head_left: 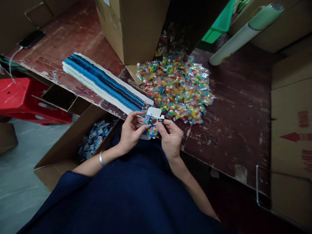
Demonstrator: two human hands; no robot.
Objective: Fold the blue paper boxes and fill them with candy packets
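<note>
Between my two hands is a small printed candy box [153, 126], blue with colourful pictures, its white end flaps standing out. My left hand [133, 130] grips its left edge between thumb and fingers. The right edge is pinched by my right hand [170, 136], thumb on the printed face. A long row of flat, unfolded candy boxes [104, 83] lies on the table and runs up to my left hand. Just beyond my hands spreads a heap of clear bags of multicoloured candies [180, 87].
Below the table edge at left, an open carton [65, 143] contains many small filled boxes [96, 136]. A tall carton [138, 29], a white roll [246, 34] and a green crate [218, 26] stand behind. A red stool [26, 100], phone [31, 39] and right-hand carton [291, 130] flank the table [234, 130].
</note>
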